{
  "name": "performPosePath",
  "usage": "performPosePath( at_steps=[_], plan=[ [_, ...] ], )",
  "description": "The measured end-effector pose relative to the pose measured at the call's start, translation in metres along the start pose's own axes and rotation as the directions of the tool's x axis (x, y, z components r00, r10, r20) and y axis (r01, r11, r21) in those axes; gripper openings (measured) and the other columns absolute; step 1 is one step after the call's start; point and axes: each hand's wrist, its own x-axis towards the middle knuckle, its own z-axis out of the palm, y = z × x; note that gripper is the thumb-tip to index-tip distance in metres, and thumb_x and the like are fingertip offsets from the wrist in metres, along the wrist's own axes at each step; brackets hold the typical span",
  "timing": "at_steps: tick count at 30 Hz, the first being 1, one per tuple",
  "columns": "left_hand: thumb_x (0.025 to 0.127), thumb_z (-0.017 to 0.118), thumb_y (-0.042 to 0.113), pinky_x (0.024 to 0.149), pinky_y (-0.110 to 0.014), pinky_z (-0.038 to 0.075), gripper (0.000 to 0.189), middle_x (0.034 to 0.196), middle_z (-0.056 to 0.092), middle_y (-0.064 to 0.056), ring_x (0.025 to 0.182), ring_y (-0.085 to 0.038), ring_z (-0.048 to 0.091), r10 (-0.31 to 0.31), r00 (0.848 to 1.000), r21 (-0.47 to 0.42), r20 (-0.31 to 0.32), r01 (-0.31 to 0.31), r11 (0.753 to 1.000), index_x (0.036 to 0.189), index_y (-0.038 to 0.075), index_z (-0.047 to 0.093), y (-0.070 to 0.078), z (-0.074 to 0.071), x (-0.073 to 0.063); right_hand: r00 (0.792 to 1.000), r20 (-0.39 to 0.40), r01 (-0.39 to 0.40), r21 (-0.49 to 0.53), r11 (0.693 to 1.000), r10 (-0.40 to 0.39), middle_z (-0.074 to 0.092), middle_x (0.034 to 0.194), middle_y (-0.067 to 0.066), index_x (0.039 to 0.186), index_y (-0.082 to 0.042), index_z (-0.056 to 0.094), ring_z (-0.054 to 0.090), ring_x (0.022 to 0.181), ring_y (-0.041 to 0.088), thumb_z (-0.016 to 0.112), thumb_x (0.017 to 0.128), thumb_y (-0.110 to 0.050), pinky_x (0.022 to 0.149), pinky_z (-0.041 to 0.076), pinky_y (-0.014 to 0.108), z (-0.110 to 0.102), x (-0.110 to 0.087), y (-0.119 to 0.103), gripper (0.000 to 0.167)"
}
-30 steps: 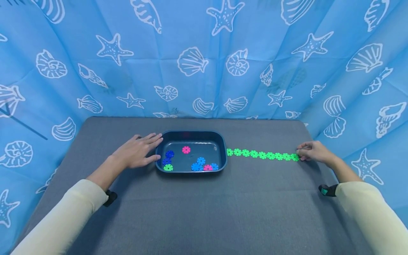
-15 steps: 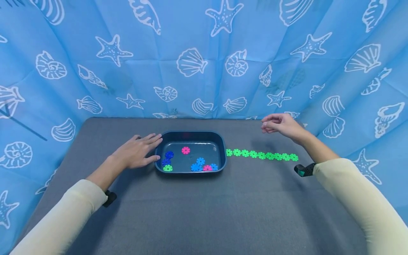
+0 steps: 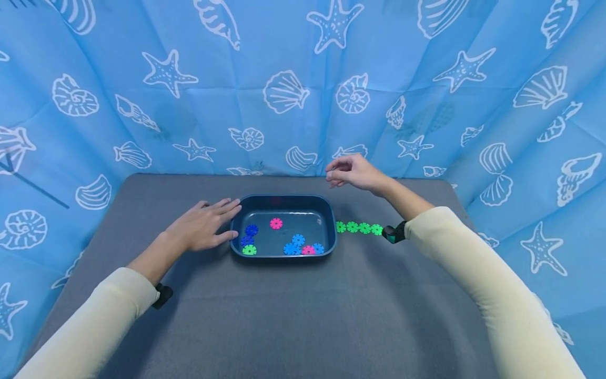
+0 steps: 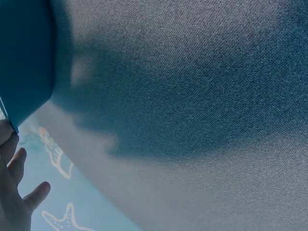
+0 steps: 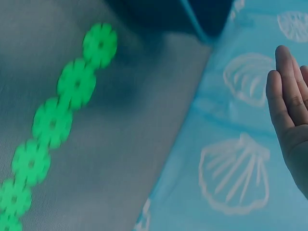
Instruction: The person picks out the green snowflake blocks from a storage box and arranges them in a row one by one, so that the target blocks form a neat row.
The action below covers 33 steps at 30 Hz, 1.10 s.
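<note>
A dark blue tray [image 3: 284,255] holds several notched plastic discs: a pink disc [image 3: 276,223], dark blue discs [image 3: 251,230], a green disc [image 3: 249,250], light blue discs [image 3: 298,239] and another pink one. My left hand [image 3: 201,226] rests its spread fingers on the tray's left rim. From the tray's right side runs a row of green discs [image 3: 364,228], seen larger in the right wrist view; my right wrist hides its far part in the head view. My right hand [image 3: 355,172] hovers above and behind the tray's right end, fingers loosely bent, holding nothing visible.
A grey cloth covers the table [image 3: 284,316]. Behind it hangs a blue curtain [image 3: 213,105] with white shells and starfish, close to the table's back edge. Black wrist cameras sit at both cuffs.
My right hand has left the right end of the green row, risen and swept left toward the tray. My left hand and the discs have stayed in place.
</note>
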Motion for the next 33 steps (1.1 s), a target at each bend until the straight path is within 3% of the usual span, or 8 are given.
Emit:
performPosePath(
  at_steps=[4,8,14,17,20,27,33],
  plan=[
    [0.099,0.054,0.05,0.11,-0.067,0.027,0.073,0.16,0.031,-0.014,0.146,-0.036,0.03,0.0,1.0,-0.004,-0.01,0.0,1.0,0.155,0.006,0.035,-0.001,0.002,-0.001,0.992,0.126,0.0,-0.018,1.0,0.002,0.071,0.106,0.022,0.121,0.005,0.064,0.072,0.094,0.03,0.062,0.099,-0.014,0.087,0.056,0.044,0.028,0.013,-0.007,0.029],
    [0.099,0.055,0.049,0.11,-0.067,0.028,0.073,0.16,0.031,-0.014,0.146,-0.036,0.031,0.005,1.0,-0.002,-0.019,-0.005,1.0,0.154,0.006,0.036,-0.002,0.002,-0.001,0.953,0.301,-0.017,-0.049,0.999,0.031,0.066,0.117,0.029,0.128,0.009,0.058,0.07,0.101,0.033,0.06,0.1,-0.012,0.094,0.052,0.05,0.057,0.022,-0.01,0.035],
    [0.099,0.055,0.051,0.109,-0.067,0.028,0.074,0.16,0.031,-0.013,0.146,-0.036,0.031,0.001,1.0,0.006,-0.011,-0.001,1.0,0.154,0.006,0.036,-0.004,0.002,0.001,0.834,0.541,-0.034,-0.142,0.989,0.107,0.058,0.135,0.024,0.14,0.007,0.049,0.06,0.122,0.03,0.057,0.102,-0.015,0.105,0.046,0.041,0.091,0.034,-0.017,0.045],
    [0.099,0.054,0.052,0.11,-0.067,0.028,0.075,0.16,0.03,-0.013,0.146,-0.036,0.03,-0.001,1.0,0.005,-0.005,0.001,1.0,0.155,0.007,0.035,-0.004,0.003,0.002,0.769,0.624,-0.012,-0.2,0.98,0.137,0.053,0.143,0.018,0.145,0.004,0.045,0.051,0.132,0.026,0.057,0.102,-0.015,0.11,0.041,0.037,0.104,0.039,-0.021,0.049],
    [0.099,0.053,0.052,0.11,-0.067,0.028,0.074,0.161,0.03,-0.013,0.146,-0.036,0.03,-0.004,1.0,0.005,-0.001,0.004,1.0,0.155,0.007,0.035,-0.004,0.003,0.002,0.726,0.673,0.004,-0.214,0.977,0.144,0.048,0.148,0.017,0.148,0.002,0.042,0.045,0.138,0.025,0.057,0.102,-0.016,0.112,0.037,0.036,0.116,0.042,-0.025,0.051],
    [0.099,0.053,0.052,0.11,-0.067,0.028,0.074,0.161,0.03,-0.013,0.146,-0.035,0.03,-0.001,1.0,0.0,-0.004,0.001,1.0,0.155,0.007,0.035,-0.004,0.003,0.001,0.705,0.693,-0.034,-0.181,0.983,0.151,0.05,0.148,0.014,0.15,-0.001,0.041,0.048,0.135,0.021,0.052,0.104,-0.017,0.112,0.038,0.037,0.142,0.052,-0.026,0.049],
    [0.099,0.054,0.049,0.109,-0.067,0.029,0.072,0.16,0.032,-0.013,0.145,-0.036,0.032,0.02,1.0,0.001,-0.022,-0.019,1.0,0.154,0.006,0.037,-0.003,0.003,0.0,0.664,0.724,-0.109,-0.152,0.982,0.186,0.051,0.148,0.01,0.15,-0.005,0.041,0.047,0.137,0.02,0.05,0.105,-0.013,0.113,0.037,0.037,0.16,0.056,-0.025,0.047]
  ],
)
